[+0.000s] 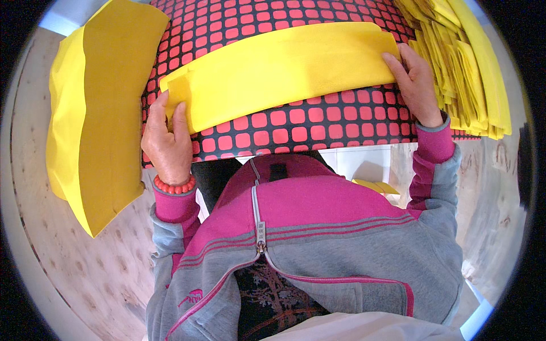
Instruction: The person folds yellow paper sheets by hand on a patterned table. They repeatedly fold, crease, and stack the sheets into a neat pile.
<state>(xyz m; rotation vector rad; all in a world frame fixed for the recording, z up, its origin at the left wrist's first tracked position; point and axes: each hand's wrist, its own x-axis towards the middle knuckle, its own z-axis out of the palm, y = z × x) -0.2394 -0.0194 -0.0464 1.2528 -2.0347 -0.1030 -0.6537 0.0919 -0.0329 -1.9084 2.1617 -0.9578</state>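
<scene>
A long folded strip of yellow cloth (284,71) lies across the red-and-black checked table cover (278,136). My left hand (168,142) grips its left end, the thumb apart from the fingers and some fingertips hidden by the cloth's edge. At the opposite end, my right hand (418,82) holds the corner with the thumb on top; the other fingers are partly hidden behind it.
A large yellow sheet (114,113) hangs over the table's left edge. Many folded yellow pieces (463,74) are piled at the right edge. Below the table, a small yellow piece (375,186) shows beside my jacket (335,199).
</scene>
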